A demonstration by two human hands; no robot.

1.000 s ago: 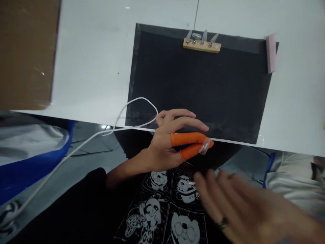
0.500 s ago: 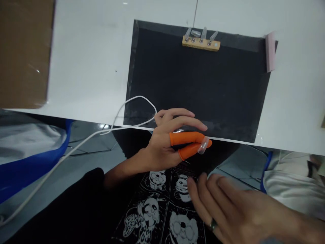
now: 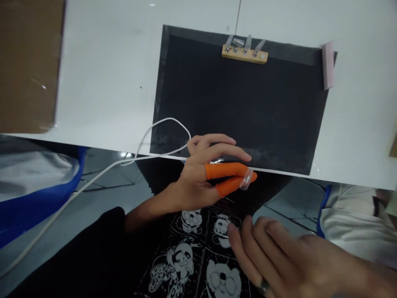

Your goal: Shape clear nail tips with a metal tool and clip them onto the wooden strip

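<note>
My left hand [image 3: 194, 174] pinches a clear false nail tip [image 3: 247, 179] between thumb and index finger, just past the table's near edge. Orange rubber finger cots [image 3: 228, 170] cover those two fingers. Its other fingers stretch out above the black mat [image 3: 242, 95]. Lower down, over my lap, my right hand [image 3: 279, 252] hangs with fingers loosely bent and slightly apart, a ring on one; it shows nothing held, though its thumb and palm are hidden. A small wooden stand [image 3: 245, 54] with metal studs and several clear nail tips [image 3: 248, 42] sits at the mat's far edge.
On the mat's far right corner stands a pink block [image 3: 328, 66]. A white cable [image 3: 102, 174] loops over the mat's near left corner and runs down left. A brown board [image 3: 29, 66] lies at the left of the white table [image 3: 105, 74].
The whole view has shifted slightly. My left hand keeps its pinch on the false nail tip. My right hand stays low, its fingers a little sharper now.
</note>
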